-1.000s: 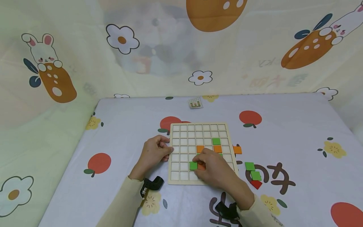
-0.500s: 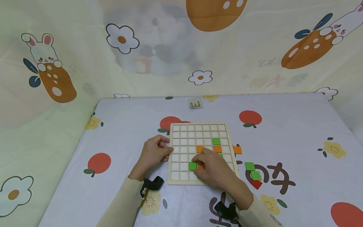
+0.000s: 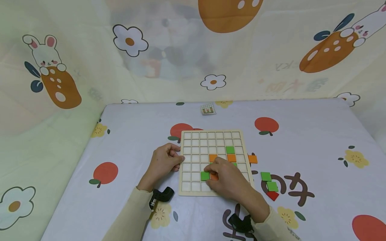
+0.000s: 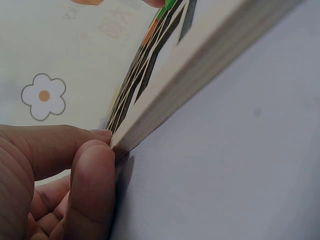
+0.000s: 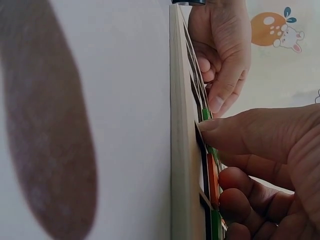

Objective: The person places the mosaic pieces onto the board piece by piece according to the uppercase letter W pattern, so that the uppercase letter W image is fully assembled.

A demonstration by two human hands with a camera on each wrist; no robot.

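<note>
"Where's the green square tile [image 3: 205, 176]?"

"On the lower middle of the grid board [image 3: 193, 193], pinched by fingers of the right hand [image 3: 228, 179]; I can't tell if it's fully seated. The left hand [image 3: 163, 163] pinches the board's left edge."

"Anything in the way?"

"The right hand partly covers an orange tile [image 3: 214, 177]. On the counter [image 3: 135, 134], a loose orange tile [image 3: 253, 159] lies beside the board's right edge, with two loose green tiles [image 3: 272, 186] and a red tile [image 3: 272, 195] farther right. A small patterned card [image 3: 208, 109] lies beyond."

Several tiles [image 3: 230, 150] in the grid board [image 3: 195, 158], loose tiles [image 3: 272, 186] to its right, card [image 3: 208, 109] behind it.
</note>
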